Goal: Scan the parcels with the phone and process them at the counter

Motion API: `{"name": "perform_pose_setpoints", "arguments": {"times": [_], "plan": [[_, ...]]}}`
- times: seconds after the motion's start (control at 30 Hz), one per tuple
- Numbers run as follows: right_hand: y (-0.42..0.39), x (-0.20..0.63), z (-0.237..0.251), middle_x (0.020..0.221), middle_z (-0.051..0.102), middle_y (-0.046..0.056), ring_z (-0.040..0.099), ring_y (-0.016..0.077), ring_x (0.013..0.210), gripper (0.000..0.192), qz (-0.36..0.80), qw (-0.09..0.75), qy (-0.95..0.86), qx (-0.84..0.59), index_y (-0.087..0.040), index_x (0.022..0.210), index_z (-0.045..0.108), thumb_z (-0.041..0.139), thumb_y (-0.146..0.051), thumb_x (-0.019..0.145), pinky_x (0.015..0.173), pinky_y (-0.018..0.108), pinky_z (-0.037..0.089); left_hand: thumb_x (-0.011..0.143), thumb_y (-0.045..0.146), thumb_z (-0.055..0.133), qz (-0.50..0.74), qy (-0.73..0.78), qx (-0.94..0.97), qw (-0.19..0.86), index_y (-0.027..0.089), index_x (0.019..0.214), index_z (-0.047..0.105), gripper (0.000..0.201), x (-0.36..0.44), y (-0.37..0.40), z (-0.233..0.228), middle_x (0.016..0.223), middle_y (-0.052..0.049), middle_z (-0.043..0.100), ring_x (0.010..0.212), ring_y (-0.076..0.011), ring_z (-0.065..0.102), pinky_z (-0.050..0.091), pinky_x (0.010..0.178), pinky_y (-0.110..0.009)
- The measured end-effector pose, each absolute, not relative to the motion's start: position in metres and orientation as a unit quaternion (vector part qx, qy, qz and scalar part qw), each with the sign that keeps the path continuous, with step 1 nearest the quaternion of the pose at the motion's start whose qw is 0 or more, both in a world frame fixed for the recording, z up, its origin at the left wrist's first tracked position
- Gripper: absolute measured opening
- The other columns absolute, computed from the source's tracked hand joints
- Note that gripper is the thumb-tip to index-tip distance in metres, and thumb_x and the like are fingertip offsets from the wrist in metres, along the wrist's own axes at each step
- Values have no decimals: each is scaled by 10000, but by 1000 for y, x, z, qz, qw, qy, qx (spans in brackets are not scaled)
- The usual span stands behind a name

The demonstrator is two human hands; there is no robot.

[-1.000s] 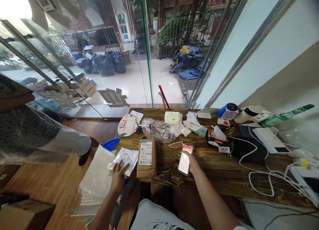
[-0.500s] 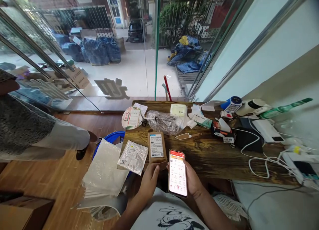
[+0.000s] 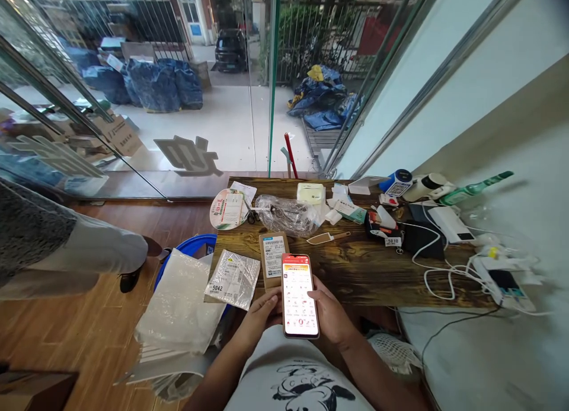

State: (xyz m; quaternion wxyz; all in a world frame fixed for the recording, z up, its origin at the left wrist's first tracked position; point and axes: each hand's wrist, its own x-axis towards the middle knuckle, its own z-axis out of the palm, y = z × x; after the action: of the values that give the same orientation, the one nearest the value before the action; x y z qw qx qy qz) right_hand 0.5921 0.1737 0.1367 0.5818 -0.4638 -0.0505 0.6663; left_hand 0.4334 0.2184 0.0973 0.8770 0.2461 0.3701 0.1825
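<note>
At the far left a person's light trouser leg [image 3: 89,260] stands on the wooden floor. Next comes a clear plastic parcel [image 3: 233,279] marked 5042, overhanging the table's [image 3: 377,274] near edge, then a brown paper package [image 3: 272,258] with a white label. The left hand [image 3: 260,316] curls its fingers against the left edge of a smartphone [image 3: 299,295], whose lit screen shows a red header and rows of icons. The right hand [image 3: 331,316] wraps the phone's right edge, held above the lap, just before the table.
</note>
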Motion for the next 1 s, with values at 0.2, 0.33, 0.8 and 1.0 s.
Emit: {"name": "perform_pose_setpoints", "arguments": {"times": [0.2,0.33,0.8,1.0], "plan": [[174,588,129,935,743,39,666,221,824,451,641,588,-43,-492,-223,1081,582,712,-268,652,759,341,464,628,372,739,269,505,170,802,168,1071,636,499,411,232,86,946,-82,695,850,-158,626,463,724,-237],[173,592,134,860,750,58,680,213,737,350,679,577,2,-455,-184,1022,628,659,-355,719,689,328,492,674,239,673,318,577,102,745,163,1018,618,357,391,237,75,836,-48,671,706,-97,607,452,634,-188],[203,562,125,697,726,80,660,178,569,471,696,531,-5,-484,-116,901,660,452,-536,855,547,282,515,790,124,519,359,627,9,691,166,952,601,186,372,230,67,774,-28,637,618,-63,605,446,550,-143],[218,557,127,820,743,109,699,235,696,494,695,540,-27,-473,-109,1034,622,477,-537,835,681,359,544,783,140,539,372,613,16,697,169,955,609,188,370,233,66,745,-24,633,581,-61,592,449,537,-147]]}}
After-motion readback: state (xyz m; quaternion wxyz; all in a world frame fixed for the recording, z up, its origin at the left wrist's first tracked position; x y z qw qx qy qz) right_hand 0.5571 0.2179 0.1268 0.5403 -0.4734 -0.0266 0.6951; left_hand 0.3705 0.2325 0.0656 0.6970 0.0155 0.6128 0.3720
